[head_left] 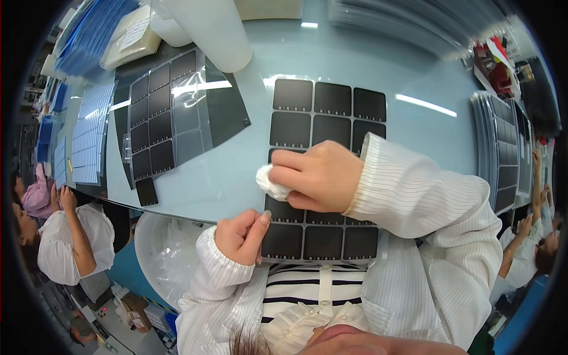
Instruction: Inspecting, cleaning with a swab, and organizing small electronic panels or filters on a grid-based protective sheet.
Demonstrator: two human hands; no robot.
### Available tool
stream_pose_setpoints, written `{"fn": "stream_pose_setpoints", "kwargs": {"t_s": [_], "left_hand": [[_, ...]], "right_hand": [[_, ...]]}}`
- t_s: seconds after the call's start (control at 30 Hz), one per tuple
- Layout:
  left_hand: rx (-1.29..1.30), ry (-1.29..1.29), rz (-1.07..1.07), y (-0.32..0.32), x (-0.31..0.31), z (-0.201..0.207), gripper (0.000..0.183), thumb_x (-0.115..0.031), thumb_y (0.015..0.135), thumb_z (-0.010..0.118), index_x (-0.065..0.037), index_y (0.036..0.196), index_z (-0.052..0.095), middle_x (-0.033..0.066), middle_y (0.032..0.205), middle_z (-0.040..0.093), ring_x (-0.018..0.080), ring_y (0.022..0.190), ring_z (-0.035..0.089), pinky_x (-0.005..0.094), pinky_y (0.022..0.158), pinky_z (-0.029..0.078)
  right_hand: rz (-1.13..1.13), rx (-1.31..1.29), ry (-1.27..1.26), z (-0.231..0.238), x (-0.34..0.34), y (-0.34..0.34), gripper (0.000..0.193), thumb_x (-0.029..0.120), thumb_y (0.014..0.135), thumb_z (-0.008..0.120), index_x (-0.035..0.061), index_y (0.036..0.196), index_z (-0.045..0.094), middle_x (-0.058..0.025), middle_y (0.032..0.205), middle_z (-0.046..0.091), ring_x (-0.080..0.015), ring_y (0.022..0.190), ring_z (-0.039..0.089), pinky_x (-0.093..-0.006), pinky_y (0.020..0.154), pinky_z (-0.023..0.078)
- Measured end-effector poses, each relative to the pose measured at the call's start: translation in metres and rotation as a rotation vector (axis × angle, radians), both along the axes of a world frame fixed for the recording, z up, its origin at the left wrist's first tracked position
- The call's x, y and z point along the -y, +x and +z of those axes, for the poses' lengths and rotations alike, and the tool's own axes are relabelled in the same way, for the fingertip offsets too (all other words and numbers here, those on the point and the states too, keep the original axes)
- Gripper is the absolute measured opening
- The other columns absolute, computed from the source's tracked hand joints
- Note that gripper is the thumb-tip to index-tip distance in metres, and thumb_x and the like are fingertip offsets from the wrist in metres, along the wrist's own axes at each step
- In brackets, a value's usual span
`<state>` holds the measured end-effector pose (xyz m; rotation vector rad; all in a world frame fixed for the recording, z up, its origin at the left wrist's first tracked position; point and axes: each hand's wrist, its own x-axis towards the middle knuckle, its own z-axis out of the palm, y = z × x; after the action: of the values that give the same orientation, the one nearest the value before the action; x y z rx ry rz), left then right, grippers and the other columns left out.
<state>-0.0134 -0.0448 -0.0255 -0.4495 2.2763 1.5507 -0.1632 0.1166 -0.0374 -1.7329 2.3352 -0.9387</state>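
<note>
From my end, I'm seeing the right hand (pixel 322 176) gripping a white wad (pixel 271 183) at the left edge of the dark sheet (pixel 331 126), which is lying on the surface (pixel 435 142) before the person. The left hand (pixel 241 236) is resting with curled fingers beside that edge, nearer the body; whether it's pinching the sheet, I'm not able to tell.

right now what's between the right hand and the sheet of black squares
The head view shows a crumpled white wad, held by the right hand over the sheet of black squares.
</note>
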Motion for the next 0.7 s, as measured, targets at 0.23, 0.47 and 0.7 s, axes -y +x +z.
{"fn": "stream_pose_setpoints", "kwargs": {"t_s": [0.23, 0.47, 0.7], "left_hand": [[-0.076, 0.026, 0.078, 0.007, -0.006, -0.010, 0.034, -0.018, 0.091, 0.053, 0.001, 0.062, 0.052, 0.0000, 0.040, 0.045, 0.0072, 0.032, 0.047, 0.0226, 0.031, 0.032], [-0.155, -0.104, 0.168, 0.010, -0.018, -0.017, 0.030, -0.019, 0.090, 0.053, 0.000, 0.068, 0.054, 0.0018, 0.040, 0.046, 0.0101, 0.032, 0.049, 0.0236, 0.032, 0.033], [-0.397, -0.290, 0.083, -0.002, -0.034, -0.027, 0.027, -0.017, 0.090, 0.054, 0.000, 0.069, 0.052, 0.0080, 0.041, 0.048, 0.0176, 0.033, 0.052, 0.0272, 0.034, 0.036]], "right_hand": [[-0.575, -0.007, -0.139, -0.014, -0.077, -0.044, 0.025, 0.012, 0.069, 0.065, 0.0028, 0.090, 0.056, -0.0126, 0.074, 0.055, -0.0214, 0.067, 0.059, -0.0298, 0.059, 0.047], [-0.297, 0.027, 0.000, 0.000, -0.084, 0.049, 0.022, 0.008, 0.069, 0.066, 0.0041, 0.089, 0.057, -0.0084, 0.076, 0.056, -0.0182, 0.066, 0.058, -0.0284, 0.056, 0.046], [-0.562, 0.135, -0.046, -0.010, -0.114, 0.065, 0.024, 0.005, 0.071, 0.063, 0.0028, 0.094, 0.057, -0.0094, 0.084, 0.059, -0.0192, 0.069, 0.061, -0.0277, 0.056, 0.048]]}}
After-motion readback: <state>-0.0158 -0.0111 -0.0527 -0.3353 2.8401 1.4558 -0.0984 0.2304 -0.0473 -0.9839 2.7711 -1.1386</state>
